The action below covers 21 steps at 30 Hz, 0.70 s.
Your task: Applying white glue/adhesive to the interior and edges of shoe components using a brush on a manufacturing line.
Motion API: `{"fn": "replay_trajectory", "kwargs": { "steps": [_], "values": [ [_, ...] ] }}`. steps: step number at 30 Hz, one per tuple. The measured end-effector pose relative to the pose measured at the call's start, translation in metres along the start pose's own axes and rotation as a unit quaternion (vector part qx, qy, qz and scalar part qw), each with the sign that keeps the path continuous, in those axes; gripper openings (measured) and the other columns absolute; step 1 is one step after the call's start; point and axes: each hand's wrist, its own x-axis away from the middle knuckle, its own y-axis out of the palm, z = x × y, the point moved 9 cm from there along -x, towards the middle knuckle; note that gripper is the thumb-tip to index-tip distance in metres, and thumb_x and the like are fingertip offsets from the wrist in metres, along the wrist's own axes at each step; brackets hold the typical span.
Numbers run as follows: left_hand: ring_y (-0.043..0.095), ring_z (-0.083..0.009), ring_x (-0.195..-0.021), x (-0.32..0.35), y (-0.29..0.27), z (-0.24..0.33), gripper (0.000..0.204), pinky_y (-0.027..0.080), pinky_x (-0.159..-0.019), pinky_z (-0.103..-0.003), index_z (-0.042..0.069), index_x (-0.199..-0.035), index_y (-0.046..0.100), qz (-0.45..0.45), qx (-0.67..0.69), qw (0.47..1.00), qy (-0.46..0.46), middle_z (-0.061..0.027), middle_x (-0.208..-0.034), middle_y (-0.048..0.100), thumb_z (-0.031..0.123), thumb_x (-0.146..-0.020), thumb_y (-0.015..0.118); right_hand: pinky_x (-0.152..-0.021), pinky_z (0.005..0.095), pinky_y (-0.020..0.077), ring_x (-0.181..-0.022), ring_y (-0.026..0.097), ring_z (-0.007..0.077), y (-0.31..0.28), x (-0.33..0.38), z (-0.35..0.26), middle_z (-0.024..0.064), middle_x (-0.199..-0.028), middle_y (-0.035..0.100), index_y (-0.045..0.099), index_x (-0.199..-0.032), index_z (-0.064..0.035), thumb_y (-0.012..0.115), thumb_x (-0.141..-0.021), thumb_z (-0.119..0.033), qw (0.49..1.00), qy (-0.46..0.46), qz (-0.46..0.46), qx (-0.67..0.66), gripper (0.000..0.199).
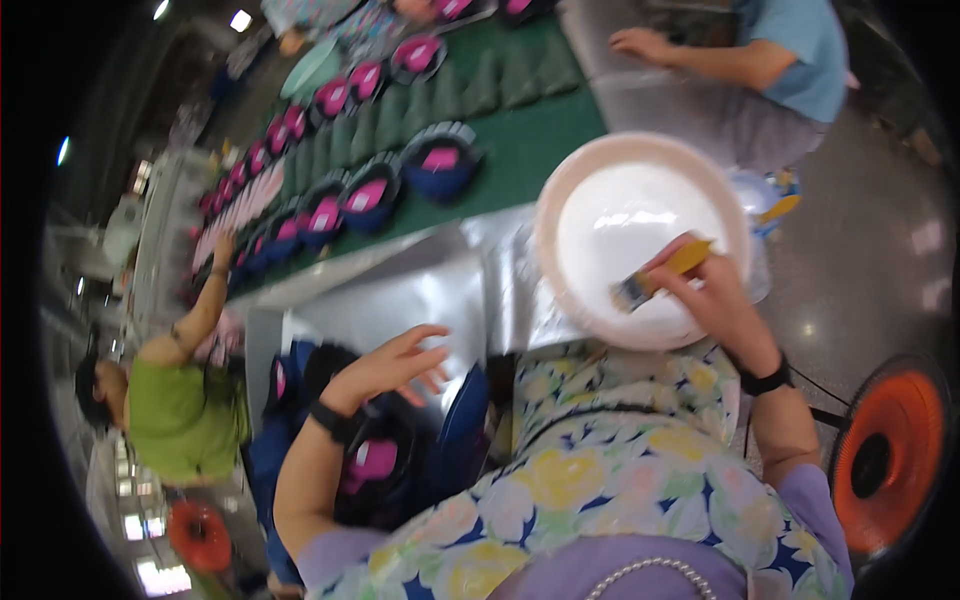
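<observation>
My right hand (712, 297) grips a paintbrush (690, 256) by its yellow handle, with the bristles low over the white contents of a large pale pink basin (560, 180). Whether the bristles touch the white surface is hard to tell. My left hand (395, 368) is empty, its fingers apart, above a metal tray (420, 290). Under and beside that hand lies a pile of dark blue caps (462, 405), some with a pink patch (374, 460) inside.
A green conveyor belt (530, 150) carries rows of blue caps (440, 160) and grey-green cone-like pieces (450, 90). A person in green (185, 415) reaches to the belt at left; another in blue (800, 50) stands far right. An orange fan (885, 455) is at my right.
</observation>
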Motion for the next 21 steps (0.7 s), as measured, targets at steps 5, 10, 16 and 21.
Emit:
{"fn": "replay_trajectory", "kwargs": {
  "steps": [5,10,16,21],
  "values": [
    [0.065,-0.0334,-0.104,-0.007,0.065,-0.017,0.069,0.050,-0.091,-0.035,0.002,-0.144,0.038,-0.037,-0.372,0.922,0.100,-0.0218,-0.109,0.066,0.020,-0.087,0.072,-0.075,0.0236,0.0487,-0.086,0.063,0.0102,0.004,0.014,0.034,0.0046,-0.098,0.068,0.060,-0.104,-0.0018,0.063,-0.096,-0.011,0.997,0.059,0.026,-0.033,0.013],
    [0.061,-0.0239,-0.115,-0.007,-0.053,-0.050,0.066,0.048,-0.099,-0.033,0.003,-0.145,0.039,0.107,0.023,0.976,0.190,-0.0094,-0.132,0.058,-0.007,-0.085,0.064,-0.073,0.0222,0.0461,-0.083,0.059,0.0084,0.031,0.010,0.022,0.0038,-0.097,0.066,0.060,-0.104,-0.0018,0.061,-0.097,-0.011,0.999,0.046,-0.013,-0.019,0.011],
    [0.062,-0.0240,-0.111,-0.007,-0.136,-0.056,0.069,0.051,-0.095,-0.039,0.008,-0.148,0.035,0.248,0.089,0.948,0.179,-0.0132,-0.129,0.057,0.002,-0.088,0.068,-0.071,0.0212,0.0451,-0.080,0.057,0.0075,0.038,0.007,0.010,0.0030,-0.095,0.065,0.061,-0.103,-0.0019,0.062,-0.097,-0.012,0.999,0.030,-0.001,-0.017,0.011],
    [0.047,-0.0441,-0.126,-0.027,-0.089,-0.023,0.074,0.037,-0.110,-0.043,0.008,-0.140,0.048,0.295,-0.351,0.817,0.350,-0.0226,-0.132,0.052,-0.009,-0.069,0.058,-0.068,0.0204,0.0442,-0.076,0.056,0.0062,0.023,0.006,0.022,0.0012,-0.091,0.065,0.061,-0.100,-0.0016,0.063,-0.096,-0.014,0.998,0.038,0.047,0.005,0.013]
  ]
}}
